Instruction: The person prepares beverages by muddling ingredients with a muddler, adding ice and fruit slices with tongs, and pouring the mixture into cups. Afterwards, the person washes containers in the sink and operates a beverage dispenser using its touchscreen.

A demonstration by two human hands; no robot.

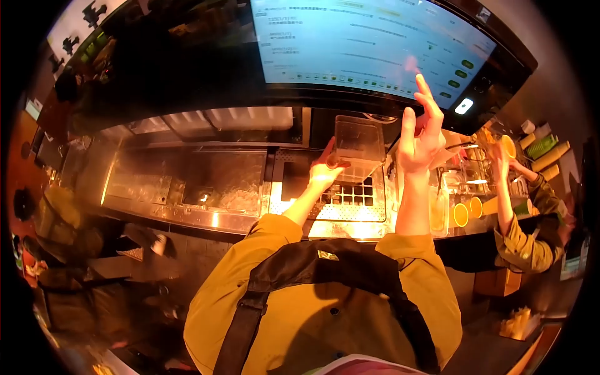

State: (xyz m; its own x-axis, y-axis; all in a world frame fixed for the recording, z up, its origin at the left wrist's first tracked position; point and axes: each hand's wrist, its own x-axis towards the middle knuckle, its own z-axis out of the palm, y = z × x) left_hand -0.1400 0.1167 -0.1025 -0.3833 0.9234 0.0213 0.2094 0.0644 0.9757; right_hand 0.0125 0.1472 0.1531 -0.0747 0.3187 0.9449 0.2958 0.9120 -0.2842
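My left hand (325,172) grips a clear, boxy plastic container (359,142) by its left side, above a lit metal drip grid (350,195). Raised in front of a large touchscreen (350,44) is my right hand (424,139), with nothing in it. Its index finger points up at the lower right of the screen, and the thumb stands apart. I cannot tell whether the fingertip touches the glass. The screen shows rows of small text and green buttons, too fine to read.
A steel counter with a sunken bin (237,181) runs to the left. White-lidded tubs (250,119) line the back. On the right, a co-worker's hands (502,159) are raised among yellow-rimmed cups (461,214), beside a clear pitcher (439,209) and stacked cups (550,161).
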